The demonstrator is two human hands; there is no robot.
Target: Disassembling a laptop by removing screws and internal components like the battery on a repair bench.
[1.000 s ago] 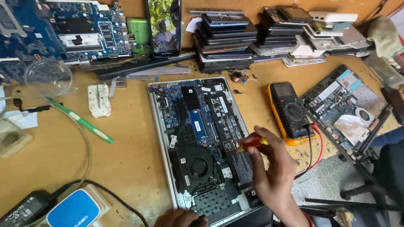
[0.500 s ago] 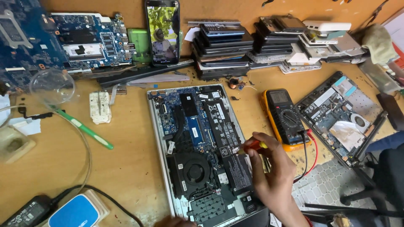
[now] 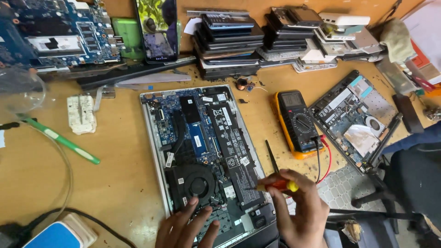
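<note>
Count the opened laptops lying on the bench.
2. One opened laptop lies mid-bench under the left hand and right hand, which holds a screwdriver. A smaller opened laptop lies at the right edge. The stacks behind may hide more.

**Labels and screens on the workbench**

A black upright phone screen leans against the back wall, lit with a green and pale picture. The yellow-cased multimeter's grey rectangular display lies right of the opened laptop. Small white rectangular labels dot the long black battery inside the laptop, and a white sticker sits on its left edge.
</note>
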